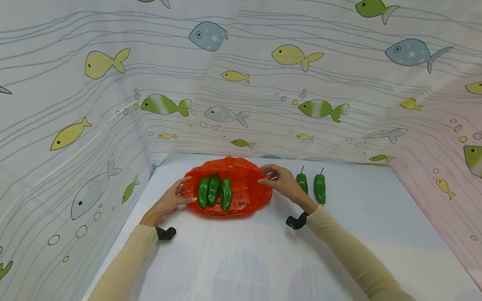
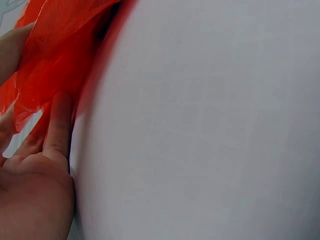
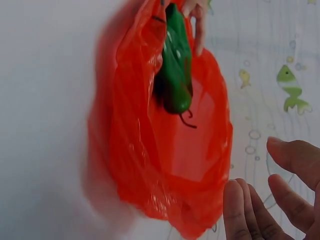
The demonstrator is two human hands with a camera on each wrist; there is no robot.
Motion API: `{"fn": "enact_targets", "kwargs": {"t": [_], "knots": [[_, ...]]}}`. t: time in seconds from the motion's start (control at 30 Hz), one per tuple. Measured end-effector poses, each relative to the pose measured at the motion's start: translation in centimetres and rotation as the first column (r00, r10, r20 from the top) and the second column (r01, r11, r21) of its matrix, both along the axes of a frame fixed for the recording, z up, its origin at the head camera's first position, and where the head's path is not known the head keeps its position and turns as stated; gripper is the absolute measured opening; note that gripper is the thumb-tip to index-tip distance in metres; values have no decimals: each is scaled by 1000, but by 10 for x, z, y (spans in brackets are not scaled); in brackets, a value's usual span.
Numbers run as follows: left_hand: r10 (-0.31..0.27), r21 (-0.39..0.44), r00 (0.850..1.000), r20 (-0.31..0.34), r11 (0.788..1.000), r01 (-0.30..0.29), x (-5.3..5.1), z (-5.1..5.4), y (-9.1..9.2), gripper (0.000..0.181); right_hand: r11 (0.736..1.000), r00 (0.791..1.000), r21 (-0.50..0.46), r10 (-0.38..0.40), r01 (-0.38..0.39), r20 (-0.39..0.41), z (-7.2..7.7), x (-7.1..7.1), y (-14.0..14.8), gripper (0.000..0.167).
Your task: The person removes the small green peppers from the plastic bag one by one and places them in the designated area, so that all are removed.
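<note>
A red plastic bag (image 1: 244, 179) lies on the white table with its mouth spread wide toward me. Three green peppers (image 1: 214, 190) rest side by side in its left half; the right wrist view shows a pepper (image 3: 177, 75) with its thin curved stem. My left hand (image 1: 169, 202) is at the bag's left rim, its extended fingers (image 2: 60, 120) touching the thin film. At the opposite rim is my right hand (image 1: 283, 182), fingers loosely bent and holding nothing. In the right wrist view those fingertips are just beside the bag.
Two more green peppers lie right of the bag: the nearer pepper (image 1: 302, 180) is partly behind my right forearm, the other pepper (image 1: 319, 188) beyond it. Fish-patterned sheets (image 1: 263, 96) hang behind and on both sides. A dark wrist device (image 1: 296, 221) sits on each wrist.
</note>
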State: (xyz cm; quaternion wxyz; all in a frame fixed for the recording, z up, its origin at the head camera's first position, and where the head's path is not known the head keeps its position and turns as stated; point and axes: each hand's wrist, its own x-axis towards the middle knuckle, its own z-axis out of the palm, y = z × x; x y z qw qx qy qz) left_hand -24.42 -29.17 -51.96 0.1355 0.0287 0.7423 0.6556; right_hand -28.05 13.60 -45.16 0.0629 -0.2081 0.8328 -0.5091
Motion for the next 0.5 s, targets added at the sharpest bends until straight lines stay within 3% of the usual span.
{"fn": "enact_targets", "kwargs": {"t": [0.3, 0.5], "knots": [[3, 17, 1000, -17, 1000, -3, 1, 0, 0, 93, 998, 998, -3, 67, -67, -8, -12, 2, -31, 47], [11, 17, 1000, -21, 1000, -11, 1, -1, 1, 92, 992, 993, 39, 118, -118, 0, -15, 6, -53, 54]]}}
